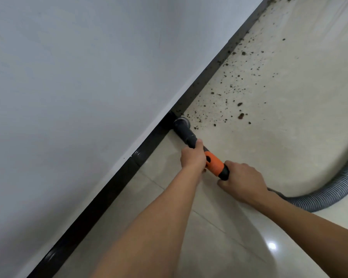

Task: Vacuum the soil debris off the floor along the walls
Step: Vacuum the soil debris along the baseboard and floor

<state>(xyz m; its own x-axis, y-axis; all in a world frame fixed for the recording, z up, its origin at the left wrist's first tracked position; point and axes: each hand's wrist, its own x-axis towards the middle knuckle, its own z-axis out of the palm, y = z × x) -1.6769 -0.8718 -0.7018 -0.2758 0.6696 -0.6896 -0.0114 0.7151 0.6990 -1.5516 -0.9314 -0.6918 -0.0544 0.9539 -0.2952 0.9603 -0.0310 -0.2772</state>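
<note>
**Vacuum nozzle at the skirting, soil lying ahead of it**

Surroundings. Wall point(78, 77): plain, pale grey-white, filling the left of the view. Skirting board point(109, 189): glossy black strip running diagonally along the foot of the wall, with a visible joint partway along; crumbs cling to its far stretch. Floor point(301, 149): pale cream tiles with thin grout lines. Glare spot point(271, 245): bright reflection of a light on the near tiles. Hose point(329, 189): grey, ribbed, curving away across the floor to the right and out of view. Nothing stands between the nozzle and the soil; only the skirting bounds the path on the left.

Tool and grip. Vacuum nozzle point(181, 125): round, dark, set on the floor against the skirting. Black tube point(187, 136): short, joining the nozzle to the orange handle point(215, 164). Left hand point(193, 157): fingers wrapped round the tube at the front end of the orange section. Right hand point(241, 181): fingers curled round the black rear end of the handle, where the hose leaves it.

Task item. Soil debris point(239, 105): dark brown crumbs and specks scattered on the tiles beyond the nozzle, beginning just beside its rim and stretching along the skirting to the far corner, denser near the wall. All of it lies forward of both hands; the tiles beneath the forearms show no crumbs.
</note>
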